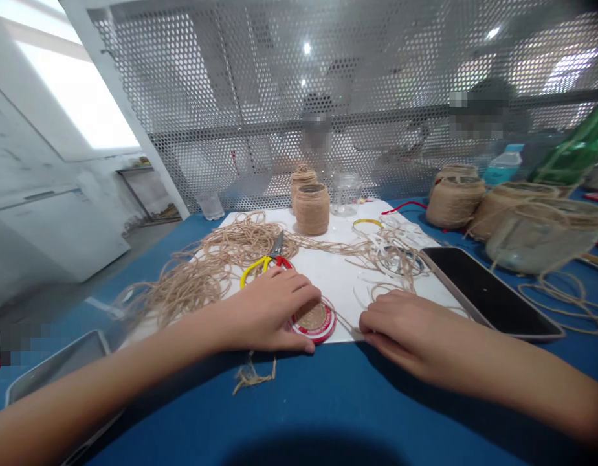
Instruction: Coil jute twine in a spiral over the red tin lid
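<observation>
My left hand [274,312] rests over a round red-and-white printed disc, like a jar lid [323,329], with thumb and fingers at its edge. Coiled brown twine covers the middle of the lid. From it a strand of twine [346,325] runs right to my right hand [400,327], whose closed fingers pinch it. Just beyond my left hand lie scissors [278,246] with one yellow and one red handle, partly hidden by my fingers. A loose heap of twine [197,285] spreads over the white sheet [318,268] to the left.
Twine-wrapped jars [312,210] stand at the back, beside a clear glass jar [346,194]. A dark phone [488,291] lies right, near more wrapped jars [455,200], a glass bowl-like jar [532,243] and a green bottle [573,152]. A perforated metal screen [260,149] rises behind.
</observation>
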Available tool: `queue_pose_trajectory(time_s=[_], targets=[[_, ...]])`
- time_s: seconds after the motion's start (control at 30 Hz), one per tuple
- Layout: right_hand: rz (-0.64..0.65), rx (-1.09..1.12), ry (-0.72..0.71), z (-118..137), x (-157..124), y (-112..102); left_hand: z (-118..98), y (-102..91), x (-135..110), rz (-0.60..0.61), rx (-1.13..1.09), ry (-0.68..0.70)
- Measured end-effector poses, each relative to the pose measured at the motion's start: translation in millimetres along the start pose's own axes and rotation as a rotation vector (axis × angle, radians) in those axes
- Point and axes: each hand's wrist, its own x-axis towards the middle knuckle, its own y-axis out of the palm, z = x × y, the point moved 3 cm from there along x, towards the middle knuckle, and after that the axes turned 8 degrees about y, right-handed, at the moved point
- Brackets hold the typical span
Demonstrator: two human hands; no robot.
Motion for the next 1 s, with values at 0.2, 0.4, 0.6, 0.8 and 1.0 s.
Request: queue_pose_trajectory(time_s=[0.2, 0.4, 0.6, 0.8, 1.0], targets=[[0.027, -0.005, 0.009, 5.5, -1.5, -1.9, 0.7, 0.8, -0.6, 0.016, 0.028, 0.011], [0.019, -0.017, -0.018, 11.9, -1.5, 0.9, -0.4, 1.1, -1.5, -0.01, 0.047, 0.022], [0.034, 0.002, -0.041, 20.4, -3.2, 6.0, -2.8, 4.8, 2.2, 0.01, 0.016, -0.008], [0.019, -0.011, -0.042, 19.7, -0.9, 8.8, -4.9, 7.4, 1.9, -0.065, 0.141, 0.015], [0.018, -0.035, -0.042, 19.3, -2.7, 7.4, -3.5, 0.2, 1.2, -0.162, 0.077, -0.086]])
